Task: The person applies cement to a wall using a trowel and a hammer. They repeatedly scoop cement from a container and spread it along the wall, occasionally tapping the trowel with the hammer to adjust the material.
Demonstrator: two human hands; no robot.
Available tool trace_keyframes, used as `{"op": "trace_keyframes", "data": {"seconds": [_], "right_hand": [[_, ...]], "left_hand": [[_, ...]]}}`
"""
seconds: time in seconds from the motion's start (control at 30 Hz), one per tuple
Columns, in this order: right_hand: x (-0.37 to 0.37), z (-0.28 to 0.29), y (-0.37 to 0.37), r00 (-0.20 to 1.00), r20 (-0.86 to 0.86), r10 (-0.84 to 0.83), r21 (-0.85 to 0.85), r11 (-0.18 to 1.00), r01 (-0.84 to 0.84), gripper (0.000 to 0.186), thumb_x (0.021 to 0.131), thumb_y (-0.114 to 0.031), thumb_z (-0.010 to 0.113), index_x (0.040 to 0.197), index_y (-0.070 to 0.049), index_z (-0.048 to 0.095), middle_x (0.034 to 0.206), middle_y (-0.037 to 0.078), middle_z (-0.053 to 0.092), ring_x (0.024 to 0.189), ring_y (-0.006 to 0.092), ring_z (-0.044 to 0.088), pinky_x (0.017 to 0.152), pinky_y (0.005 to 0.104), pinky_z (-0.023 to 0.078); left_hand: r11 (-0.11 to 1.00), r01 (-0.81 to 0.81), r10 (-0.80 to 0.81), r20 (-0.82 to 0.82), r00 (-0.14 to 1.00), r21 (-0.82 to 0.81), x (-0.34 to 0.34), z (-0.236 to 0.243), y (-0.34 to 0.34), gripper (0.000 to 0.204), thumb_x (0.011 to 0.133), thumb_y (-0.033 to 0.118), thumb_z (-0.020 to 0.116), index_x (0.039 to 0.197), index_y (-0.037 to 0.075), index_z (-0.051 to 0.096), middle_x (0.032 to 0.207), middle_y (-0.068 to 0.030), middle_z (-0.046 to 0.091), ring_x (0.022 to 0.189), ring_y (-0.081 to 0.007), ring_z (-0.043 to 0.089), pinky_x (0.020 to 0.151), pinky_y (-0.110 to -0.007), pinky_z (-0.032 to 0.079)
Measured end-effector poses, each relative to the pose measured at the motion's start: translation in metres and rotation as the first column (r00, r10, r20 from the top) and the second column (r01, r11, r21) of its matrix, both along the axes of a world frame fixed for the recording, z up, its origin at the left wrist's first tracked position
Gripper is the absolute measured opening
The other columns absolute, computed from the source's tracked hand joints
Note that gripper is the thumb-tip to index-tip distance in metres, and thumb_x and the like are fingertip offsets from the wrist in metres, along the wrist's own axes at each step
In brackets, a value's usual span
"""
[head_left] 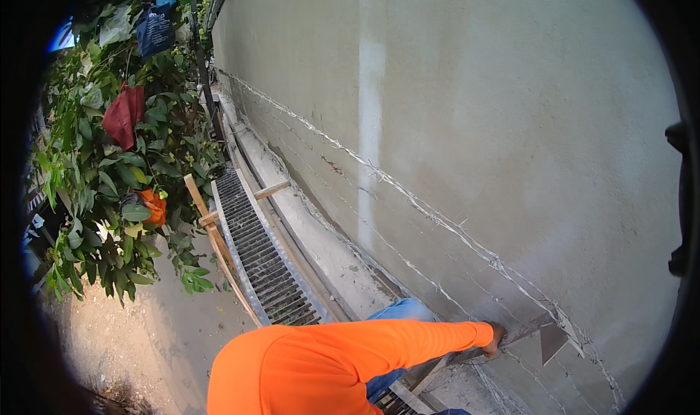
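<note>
My left arm, in an orange sleeve, reaches across to the right from the lower edge. At its end, my left hand is closed around a brownish bar close to the wall. Beyond the hand, a dark triangular plate shows at the bar's far end; I cannot tell how the two are joined. Strands of whitish barbed wire run past the hand along the wall. My bent leg in blue jeans shows behind the arm. My right hand is not in view.
A slatted metal walkway stretches ahead, with wooden poles along and across it. A dusty concrete ledge lies between it and the tall grey wall. Leafy branches with hanging bags crowd the left, above sandy ground.
</note>
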State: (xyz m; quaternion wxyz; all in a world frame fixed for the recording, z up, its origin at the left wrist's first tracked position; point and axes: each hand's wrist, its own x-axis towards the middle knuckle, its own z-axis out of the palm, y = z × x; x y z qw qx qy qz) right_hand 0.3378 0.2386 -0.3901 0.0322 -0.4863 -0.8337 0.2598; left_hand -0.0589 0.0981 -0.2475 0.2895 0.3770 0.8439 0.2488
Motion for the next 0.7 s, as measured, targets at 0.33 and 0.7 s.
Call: {"op": "trace_keyframes", "data": {"seconds": [0.33,0.7], "right_hand": [[-0.009,0.028,0.016,0.825,-0.492,-0.278,-0.511,0.859,-0.016,0.025,0.099,-0.022,0.069,0.113,-0.01,0.053,0.079,0.007,0.058,0.066,0.0203,0.059,0.054,0.0379,0.052],[-0.14,0.072,-0.042,0.919,-0.39,0.062,-0.677,0.657,-0.332,0.034,0.102,-0.028,0.066,0.132,-0.015,0.056,0.1,0.009,0.067,0.086,0.0245,0.068,0.074,0.0436,0.059]], "left_hand": [[0.998,0.062,-0.062,0.002,0.998,-0.031,0.001,0.002,-0.002,0.072,0.061,0.028,0.092,0.125,0.006,0.071,0.127,-0.0197,0.071,0.122,-0.0371,0.066,0.1,-0.048,0.055],[0.992,0.107,-0.11,-0.04,0.993,-0.065,-0.011,-0.008,0.001,0.069,0.064,0.035,0.091,0.123,0.002,0.073,0.125,-0.0228,0.072,0.117,-0.0388,0.069,0.102,-0.044,0.055]]}}
